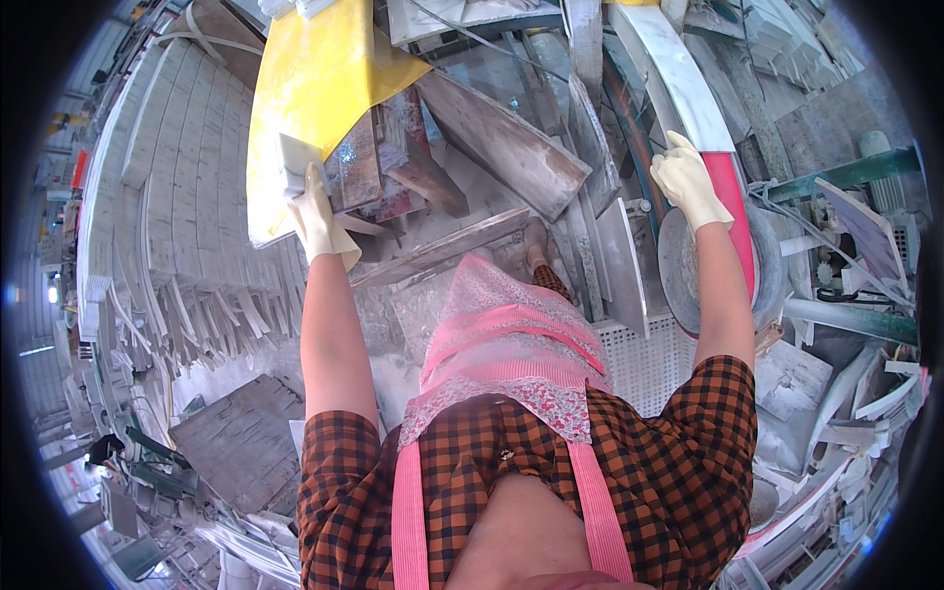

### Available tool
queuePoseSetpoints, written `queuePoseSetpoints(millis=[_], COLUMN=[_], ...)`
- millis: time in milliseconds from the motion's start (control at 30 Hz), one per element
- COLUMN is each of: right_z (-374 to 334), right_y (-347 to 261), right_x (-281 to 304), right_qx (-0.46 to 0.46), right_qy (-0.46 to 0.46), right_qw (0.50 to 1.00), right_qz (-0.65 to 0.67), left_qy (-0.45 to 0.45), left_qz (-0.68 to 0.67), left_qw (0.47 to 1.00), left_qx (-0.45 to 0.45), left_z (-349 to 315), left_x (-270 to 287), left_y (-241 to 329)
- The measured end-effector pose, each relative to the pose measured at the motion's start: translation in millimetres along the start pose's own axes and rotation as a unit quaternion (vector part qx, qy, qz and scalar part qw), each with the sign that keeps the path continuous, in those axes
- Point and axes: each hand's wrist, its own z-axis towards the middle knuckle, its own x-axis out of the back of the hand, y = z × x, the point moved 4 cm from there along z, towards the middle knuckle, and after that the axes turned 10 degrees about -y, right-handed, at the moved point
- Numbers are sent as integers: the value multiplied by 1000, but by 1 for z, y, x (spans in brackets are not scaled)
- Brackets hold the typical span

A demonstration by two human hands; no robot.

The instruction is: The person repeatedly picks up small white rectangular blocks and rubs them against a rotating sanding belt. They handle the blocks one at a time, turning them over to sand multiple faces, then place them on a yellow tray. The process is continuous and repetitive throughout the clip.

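My left hand (315,218), in a cream rubber glove, is closed on a small white stone block (295,164). The block rests over a yellow sheet (305,74) draped on a stand at the left. At the right, my right hand (688,181), gloved alike, has its fingers curled and one digit sticking up. It is beside a long narrow belt, whose far stretch is a white marble-like strip (693,84) and whose near stretch is a pink-red band (733,211). Whether the curled fingers hold anything is hidden.
Long pale stone strips (182,147) are stacked at the left. Dusty wooden boards (501,143) lean between the two stations. A round grey wheel (678,280) sits under the pink band's near end. A perforated white panel (644,364) is low at the right.
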Motion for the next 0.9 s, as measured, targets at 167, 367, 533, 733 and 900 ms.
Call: queuePoseSetpoints(millis=[167, 367, 533, 733, 900], right_z=[0, 0, 0, 0, 0], right_y=[0, -1, 0, 1, 1], right_x=[2, 1, -1, -3, -1], right_qx=[-5, -3, -4, -3, -7], right_qy=[-3, -16, -15, 8, 1], right_qw=[1000, 1000, 1000, 1000, 1000], right_qz=[5, -17, -18, -8, -6], left_qy=[-4, -7, -10, -10, -6], left_qz=[-5, -2, 3, 6, -1], left_qw=[1000, 1000, 1000, 1000, 1000], left_qx=[7, 24, 24, 9, -5], left_z=[-2, -1, -1, -1, 0], left_x=[0, 0, 0, 1, 1], left_y=[2, 2, 1, 3, 3])
